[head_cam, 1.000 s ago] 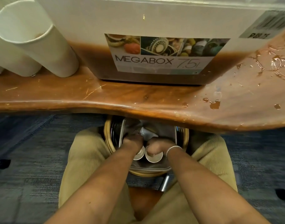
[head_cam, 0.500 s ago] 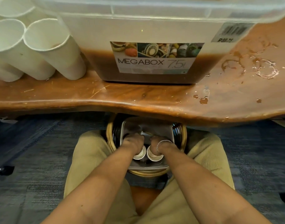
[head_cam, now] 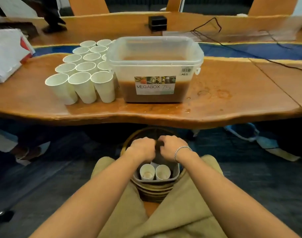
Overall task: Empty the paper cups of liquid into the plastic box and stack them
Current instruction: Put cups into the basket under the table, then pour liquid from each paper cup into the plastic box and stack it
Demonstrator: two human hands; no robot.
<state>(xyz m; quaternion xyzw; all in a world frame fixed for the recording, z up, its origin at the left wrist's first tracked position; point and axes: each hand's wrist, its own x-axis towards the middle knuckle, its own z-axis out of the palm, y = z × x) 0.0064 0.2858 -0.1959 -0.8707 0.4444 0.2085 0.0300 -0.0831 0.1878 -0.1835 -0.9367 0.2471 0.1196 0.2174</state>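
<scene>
A black cable (head_cam: pixel 249 54) trails across the far right of the brown wooden tabletop (head_cam: pixel 232 107), white plastic bags (head_cam: pixel 6 54) lie at its left edge, and wet rings (head_cam: pixel 213 94) mark the wood right of the clear plastic box (head_cam: pixel 128 73). The tabletop's front edge overhangs a round woven basket (head_cam: pixel 157 189) holding a grey plastic bin (head_cam: pixel 155 180), set between the person's knees. The left hand (head_cam: pixel 142 146) and right hand (head_cam: pixel 170 146) hover over the bin, fingers curled; I cannot tell what either grip holds. Behind the box, some of the white paper cups (head_cam: pixel 83 66) are hidden. The cups stand upright, clustered just left of the box, which holds brown liquid; 2 more paper cups (head_cam: pixel 147 171) stand in the bin.
</scene>
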